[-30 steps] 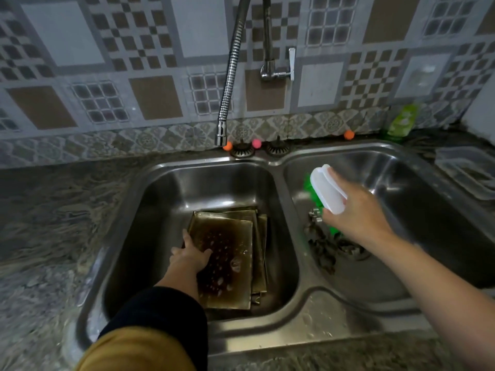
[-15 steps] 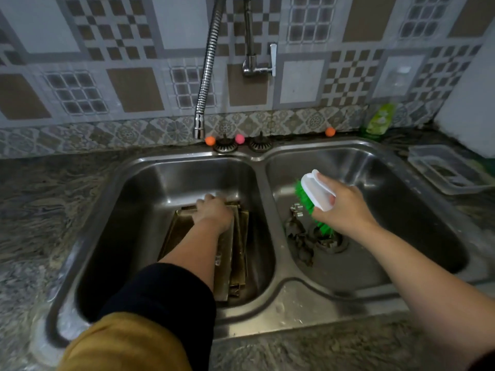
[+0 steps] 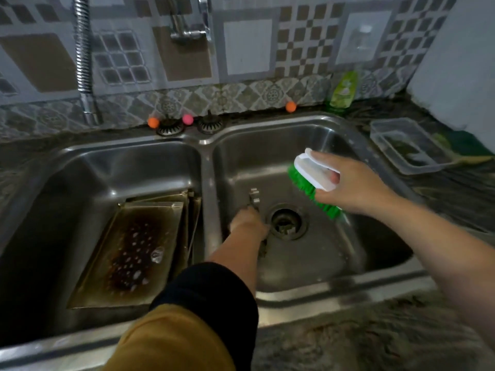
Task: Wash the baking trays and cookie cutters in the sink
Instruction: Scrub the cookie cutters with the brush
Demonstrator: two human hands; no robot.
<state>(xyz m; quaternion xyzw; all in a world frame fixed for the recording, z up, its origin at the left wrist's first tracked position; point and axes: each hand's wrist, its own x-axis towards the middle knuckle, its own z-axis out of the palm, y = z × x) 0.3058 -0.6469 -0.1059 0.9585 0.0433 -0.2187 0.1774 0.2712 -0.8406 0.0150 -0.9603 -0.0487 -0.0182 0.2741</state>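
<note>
Currently, taking the sink divider (image 3: 211, 188) as the landmark: left of it, the stacked baking trays (image 3: 134, 250) lie flat on the floor of the left basin, the top tray burnt dark at its centre and dotted with water or suds. They are untouched now; half a second ago the left hand rested on them.

Just right of the divider, the left hand (image 3: 247, 222) has crossed into the right basin and reaches down onto the metal cookie cutters (image 3: 254, 198) lying beside the drain (image 3: 286, 222). Whether its fingers have closed on a cutter cannot be told, as the back of the hand hides them.

Further right of the divider, the right hand (image 3: 348, 183) grips the white-backed green scrubbing brush (image 3: 314, 180), held above the basin floor much as before.

Judgement: work has shifted from trays to cutters; scrubbing has not started, and the trays remain visibly soiled.
</note>
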